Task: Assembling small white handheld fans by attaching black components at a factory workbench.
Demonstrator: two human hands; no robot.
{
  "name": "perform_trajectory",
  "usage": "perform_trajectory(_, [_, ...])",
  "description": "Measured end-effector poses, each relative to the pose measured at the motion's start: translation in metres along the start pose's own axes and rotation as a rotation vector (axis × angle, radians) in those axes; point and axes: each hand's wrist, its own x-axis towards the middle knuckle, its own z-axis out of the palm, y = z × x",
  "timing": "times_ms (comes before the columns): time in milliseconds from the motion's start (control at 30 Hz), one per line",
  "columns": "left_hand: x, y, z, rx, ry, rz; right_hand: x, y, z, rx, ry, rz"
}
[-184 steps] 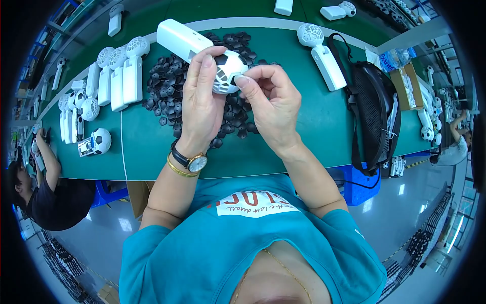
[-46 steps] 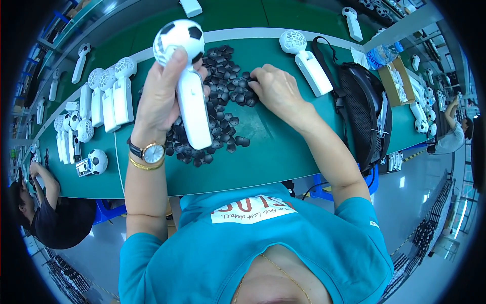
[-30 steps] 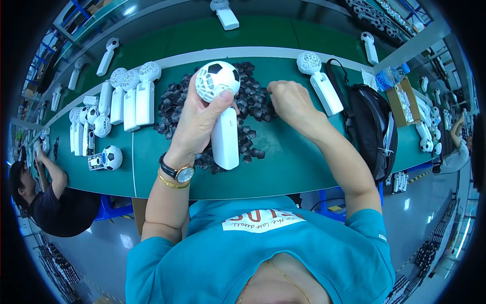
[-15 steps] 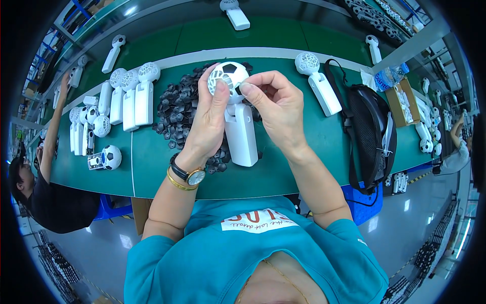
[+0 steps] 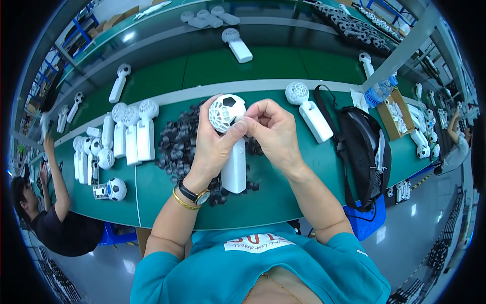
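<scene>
My left hand (image 5: 215, 147) is wrapped round the ball-shaped head of a white handheld fan (image 5: 234, 169), patterned like a football with a black pentagon and a slotted grille. The fan's white handle points down toward me. My right hand (image 5: 277, 136) pinches thumb and forefinger together at the right side of the ball, close to my left thumb. Whatever those fingertips hold, if anything, is hidden. Beneath and behind the fan lies a heap of small black pentagon pieces (image 5: 174, 144).
White fans (image 5: 132, 137) lie in a row at left, another fan (image 5: 310, 111) at right. Beyond it are a black bag (image 5: 362, 152), a water bottle (image 5: 380, 91) and a cardboard box (image 5: 391, 124). A green conveyor belt (image 5: 273, 66) runs behind. A co-worker (image 5: 61, 218) sits at left.
The view has tilted up, so the bench appears lower. The ball has turned slightly in my left hand; my right fingertips remain pinched at its side. The co-worker's arm has moved.
</scene>
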Motion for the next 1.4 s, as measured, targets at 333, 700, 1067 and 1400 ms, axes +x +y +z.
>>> perform_trajectory(333, [0.116,0.006,-0.013,0.237,-0.077,0.061,0.011,-0.009,-0.075,-0.090,0.090,-0.022])
perform_trajectory(700, [0.254,-0.067,-0.102,1.404,-0.285,0.078,0.158,0.026,-0.107,-0.978,-0.006,-0.032])
perform_trajectory(1067, [0.208,-0.094,-0.094,1.437,-0.117,0.137,0.257,0.098,-0.092,-1.552,-0.029,0.239])
perform_trajectory(1400, [0.179,-0.043,-0.075,0.928,-0.120,0.490,0.230,0.053,-0.130,-1.162,0.025,-0.103])
